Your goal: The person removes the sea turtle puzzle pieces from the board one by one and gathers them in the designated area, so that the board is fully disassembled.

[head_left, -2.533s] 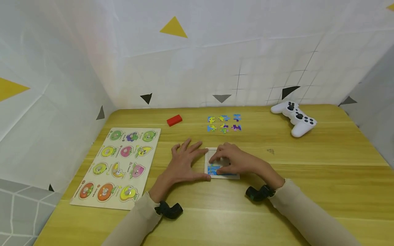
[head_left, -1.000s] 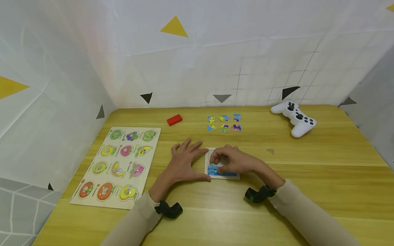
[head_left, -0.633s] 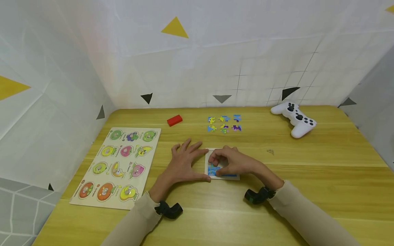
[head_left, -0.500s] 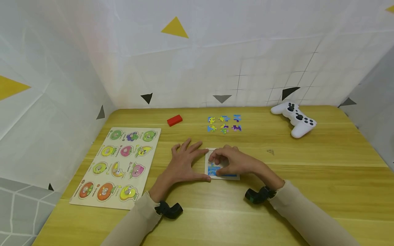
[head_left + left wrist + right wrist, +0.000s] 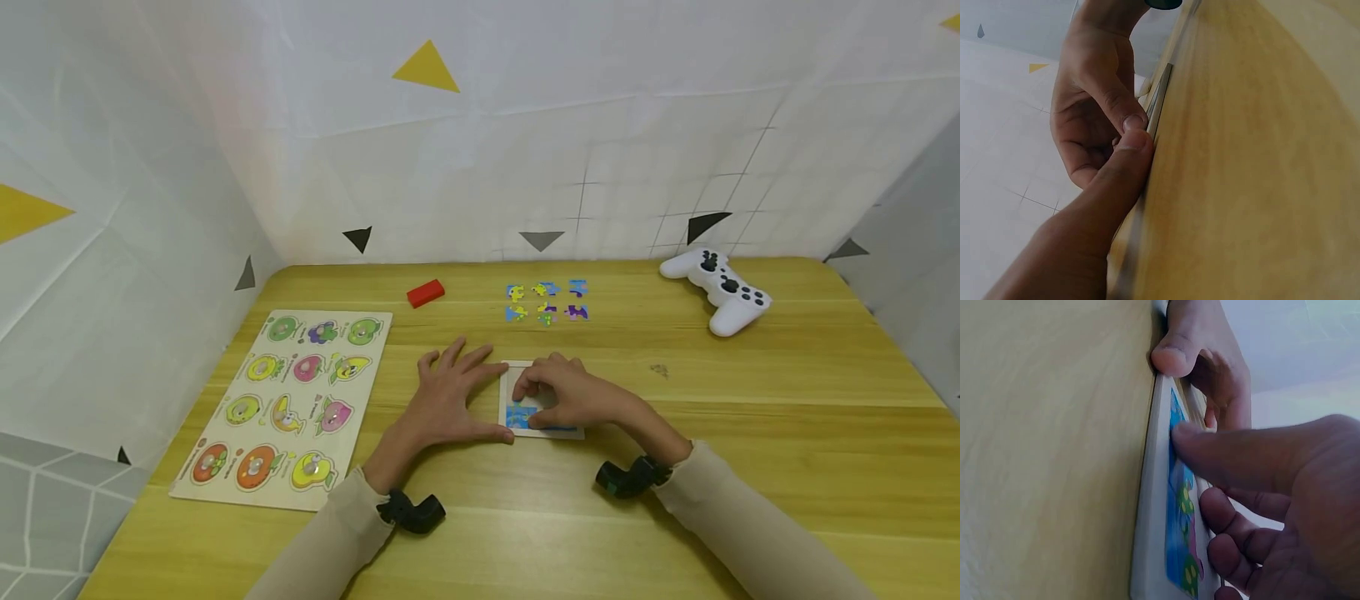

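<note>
A small white puzzle frame (image 5: pixel 503 392) lies mid-table with blue jigsaw pieces along its near side. My left hand (image 5: pixel 450 404) is spread at its left, index fingertip by the far corner and thumb at the near corner. In the left wrist view, that thumb (image 5: pixel 1125 159) lies along the frame's edge. My right hand (image 5: pixel 573 392) bends over the frame, thumb and index finger around a blue jigsaw piece (image 5: pixel 519 416) in the near left corner. Its thumb (image 5: pixel 1210 447) presses on the blue strip in the right wrist view; the other fingers are curled.
Several loose jigsaw pieces (image 5: pixel 547 313) lie in two rows beyond the frame. A red block (image 5: pixel 426 293) is at the back left, a white game controller (image 5: pixel 720 287) at the back right. On the left lies a fruit peg puzzle board (image 5: pixel 300 433).
My right fingers shift slightly over the near left corner of the frame, the index fingertip now a little to the right. The left hand keeps its place; the loose pieces stay put.
</note>
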Demonstrator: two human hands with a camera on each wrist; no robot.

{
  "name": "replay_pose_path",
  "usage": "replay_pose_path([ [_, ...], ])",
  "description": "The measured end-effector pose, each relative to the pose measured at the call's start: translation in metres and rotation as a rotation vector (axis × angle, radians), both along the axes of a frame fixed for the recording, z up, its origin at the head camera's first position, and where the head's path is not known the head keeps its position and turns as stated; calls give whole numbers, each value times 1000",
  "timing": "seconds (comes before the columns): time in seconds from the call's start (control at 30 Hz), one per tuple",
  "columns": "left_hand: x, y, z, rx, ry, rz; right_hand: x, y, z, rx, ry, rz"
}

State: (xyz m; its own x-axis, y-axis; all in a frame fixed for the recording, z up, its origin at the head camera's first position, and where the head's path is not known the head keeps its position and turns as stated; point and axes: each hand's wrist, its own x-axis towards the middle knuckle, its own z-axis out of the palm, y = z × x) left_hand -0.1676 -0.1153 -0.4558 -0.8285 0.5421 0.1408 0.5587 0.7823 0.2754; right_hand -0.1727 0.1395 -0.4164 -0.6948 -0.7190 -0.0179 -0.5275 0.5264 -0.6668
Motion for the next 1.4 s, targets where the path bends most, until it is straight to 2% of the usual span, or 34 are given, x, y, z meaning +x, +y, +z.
replay_pose_path([
  [0.33,0,0,1,7,-3,-1,1,-3,0,-12,-62,-37],
  [0.83,1,1,2,5,-1,3,1,-3,3,-60,-101,-29],
  [1.1,1,2,2,18,-6,1,1,-4,0,-51,-63,-4],
  [1.4,0,0,-1,8,4,-3,1,-6,0,5,87,82],
])
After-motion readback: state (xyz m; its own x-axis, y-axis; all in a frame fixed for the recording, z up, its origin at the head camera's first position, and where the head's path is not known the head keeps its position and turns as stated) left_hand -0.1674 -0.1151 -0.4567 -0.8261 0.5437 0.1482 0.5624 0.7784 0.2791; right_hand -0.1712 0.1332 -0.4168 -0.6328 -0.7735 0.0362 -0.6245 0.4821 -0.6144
